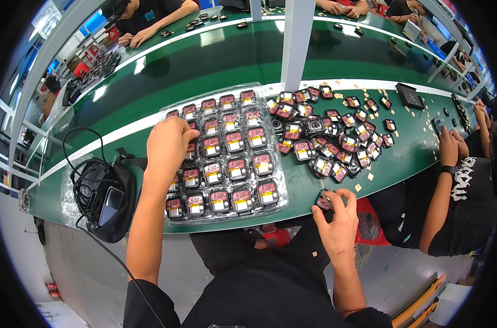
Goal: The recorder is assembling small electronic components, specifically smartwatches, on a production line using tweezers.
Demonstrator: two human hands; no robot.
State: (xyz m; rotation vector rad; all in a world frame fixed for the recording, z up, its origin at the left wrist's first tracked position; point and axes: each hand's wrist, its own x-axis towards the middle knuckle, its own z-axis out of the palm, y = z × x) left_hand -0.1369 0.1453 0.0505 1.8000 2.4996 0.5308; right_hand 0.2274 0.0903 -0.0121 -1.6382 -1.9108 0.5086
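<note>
Right grip [336, 210] is pinching one module [323, 201] at the tabletop's [221, 60] near edge, fingers closing round its sides so the face is staying visible. It's squarish, no clear long axis, face pointing up. Left grip [169, 145] is curling down onto the tray [275, 188], fingertips in a left-column pocket; contents hidden. Loose pile [336, 136] is lying beyond the right grip.

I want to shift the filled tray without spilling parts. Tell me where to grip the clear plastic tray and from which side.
Grip the clear plastic tray by its bare rim at the near right corner, coming from the person's side of the green table. That lip lies open, and the left hand covers the far left cells. Probably support two edges, since thin blister plastic may flex.
</note>
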